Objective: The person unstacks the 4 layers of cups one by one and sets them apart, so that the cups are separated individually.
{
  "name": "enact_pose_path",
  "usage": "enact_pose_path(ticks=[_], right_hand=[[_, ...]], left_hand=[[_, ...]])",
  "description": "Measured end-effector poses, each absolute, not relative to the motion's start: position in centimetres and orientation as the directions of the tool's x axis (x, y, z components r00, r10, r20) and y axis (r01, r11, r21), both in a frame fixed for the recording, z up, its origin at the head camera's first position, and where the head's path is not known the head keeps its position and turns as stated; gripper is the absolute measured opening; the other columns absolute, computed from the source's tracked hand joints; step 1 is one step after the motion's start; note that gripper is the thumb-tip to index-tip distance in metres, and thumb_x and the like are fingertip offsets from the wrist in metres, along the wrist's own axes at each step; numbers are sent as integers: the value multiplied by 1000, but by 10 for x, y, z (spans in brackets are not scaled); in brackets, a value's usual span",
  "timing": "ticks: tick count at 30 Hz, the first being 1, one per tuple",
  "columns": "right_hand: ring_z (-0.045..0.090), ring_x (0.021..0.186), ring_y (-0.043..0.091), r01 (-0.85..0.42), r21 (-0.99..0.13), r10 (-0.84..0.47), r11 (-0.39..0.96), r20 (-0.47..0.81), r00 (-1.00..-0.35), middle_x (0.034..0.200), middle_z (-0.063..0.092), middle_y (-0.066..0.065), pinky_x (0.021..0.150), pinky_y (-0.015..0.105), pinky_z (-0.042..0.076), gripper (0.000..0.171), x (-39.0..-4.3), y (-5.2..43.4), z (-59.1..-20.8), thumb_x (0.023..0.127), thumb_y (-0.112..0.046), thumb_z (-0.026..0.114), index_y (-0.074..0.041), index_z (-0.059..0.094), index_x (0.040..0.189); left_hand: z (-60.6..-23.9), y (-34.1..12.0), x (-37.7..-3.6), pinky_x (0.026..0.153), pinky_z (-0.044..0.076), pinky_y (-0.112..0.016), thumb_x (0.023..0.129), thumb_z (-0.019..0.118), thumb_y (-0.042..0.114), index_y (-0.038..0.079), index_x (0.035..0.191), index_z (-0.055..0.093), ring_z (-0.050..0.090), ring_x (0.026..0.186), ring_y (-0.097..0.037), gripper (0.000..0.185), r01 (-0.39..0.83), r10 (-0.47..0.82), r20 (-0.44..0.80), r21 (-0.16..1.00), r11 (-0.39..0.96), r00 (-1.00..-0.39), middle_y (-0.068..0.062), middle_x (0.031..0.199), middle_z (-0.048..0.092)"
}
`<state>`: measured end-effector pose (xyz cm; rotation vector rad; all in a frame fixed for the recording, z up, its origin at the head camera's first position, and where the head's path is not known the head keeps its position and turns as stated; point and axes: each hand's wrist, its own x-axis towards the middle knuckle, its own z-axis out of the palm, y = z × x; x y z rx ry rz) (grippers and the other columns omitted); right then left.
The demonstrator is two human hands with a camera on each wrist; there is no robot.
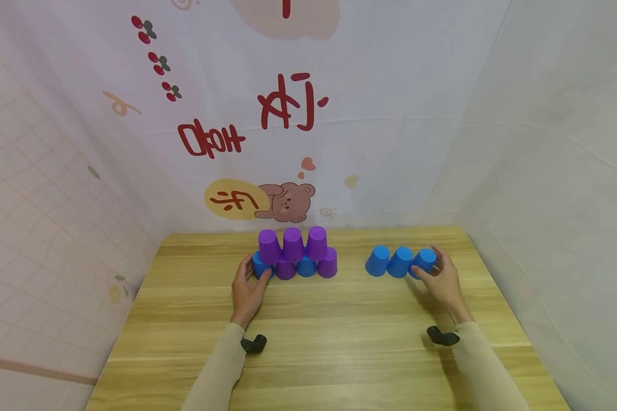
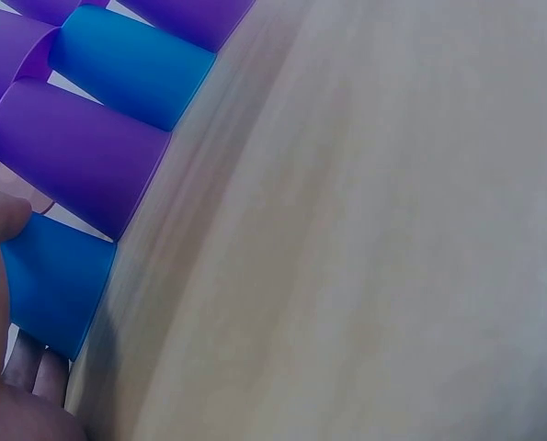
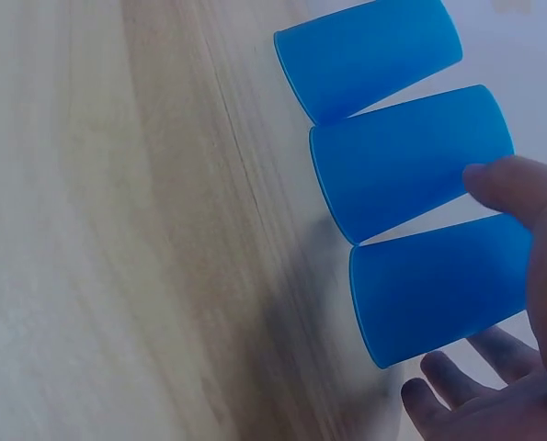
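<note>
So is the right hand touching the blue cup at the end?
Touching. The right wrist view shows the right hand's thumb lying on the end blue cup, fingers curled behind it.

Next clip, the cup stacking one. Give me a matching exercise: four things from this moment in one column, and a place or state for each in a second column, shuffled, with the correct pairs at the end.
Column 1
1. left hand
2. right hand
3. three purple cups
4. wooden table

Column 2
A. upside down, forming the upper row of the stack
B. grip on the rightmost cup of the row of three blue cups
C. bears both groups of cups
D. grip on the blue cup at the left end of the stack's bottom row

Pairs: 1-D, 2-B, 3-A, 4-C
</note>
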<state>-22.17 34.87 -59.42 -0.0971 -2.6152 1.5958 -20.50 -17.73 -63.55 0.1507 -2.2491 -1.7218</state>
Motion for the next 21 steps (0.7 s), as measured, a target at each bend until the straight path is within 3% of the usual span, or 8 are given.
enact_pose_path(ticks=[10, 21], right_hand=[[24, 171, 56, -25, -883, 95, 470, 78, -992, 184, 29, 29, 140, 77, 20, 108, -214, 348, -582, 104, -34, 84, -12, 12, 182], [21, 174, 51, -106, -844, 132, 526, 204, -970, 186, 31, 17, 133, 87, 21, 95, -206, 338, -544, 108, -41, 77, -26, 20, 182]], left_hand=[[-634, -177, -205, 135, 47, -54, 106, 81, 20, 10, 162, 55, 60, 155, -38, 63, 96, -268, 172, 957, 272, -948, -17, 162, 63], [-632, -175, -204, 134, 47, -57, 106, 81, 18, 10, 164, 54, 59, 155, -40, 64, 108, -271, 184, 956, 274, -945, -18, 163, 62]])
